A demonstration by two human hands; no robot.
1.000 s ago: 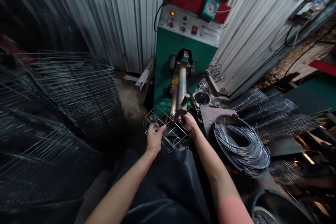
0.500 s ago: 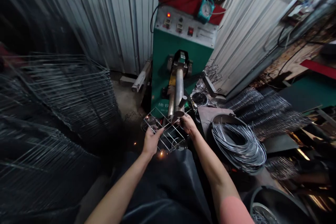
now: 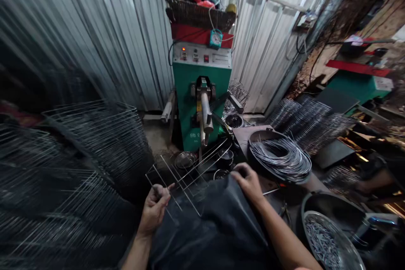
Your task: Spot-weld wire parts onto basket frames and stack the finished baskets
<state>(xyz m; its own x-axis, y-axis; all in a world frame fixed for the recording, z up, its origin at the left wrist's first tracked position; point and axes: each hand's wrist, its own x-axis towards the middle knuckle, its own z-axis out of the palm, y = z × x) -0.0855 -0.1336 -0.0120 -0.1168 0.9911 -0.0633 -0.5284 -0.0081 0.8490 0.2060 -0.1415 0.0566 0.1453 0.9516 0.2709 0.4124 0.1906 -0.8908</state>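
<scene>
My left hand (image 3: pixel 154 207) is closed on a small wire grid (image 3: pixel 186 185), made of thin crossed rods, pinching its left side. The grid is tilted over the dark apron (image 3: pixel 209 223) on my lap. My right hand (image 3: pixel 249 182) is at the right knee, away from the grid, its fingers curled against the apron; anything between them is too hidden to name. Ahead stands a green spot welder (image 3: pixel 202 80) with a lit red lamp. Its metal electrode arm (image 3: pixel 205 112) points toward me above the far side of the grid.
Tall stacks of wire grids (image 3: pixel 110 143) stand at the left. To the right lie a coil of wire (image 3: pixel 281 158) in a round pan and a bowl of short metal pieces (image 3: pixel 322 236). Wire mesh rolls (image 3: pixel 313 124) lie farther back, before a corrugated metal wall (image 3: pixel 126 33).
The grid has come away from the welder's electrodes toward my lap, held by my left hand. My right hand has let go of it and moved right. The sparks are gone; my view has tilted up.
</scene>
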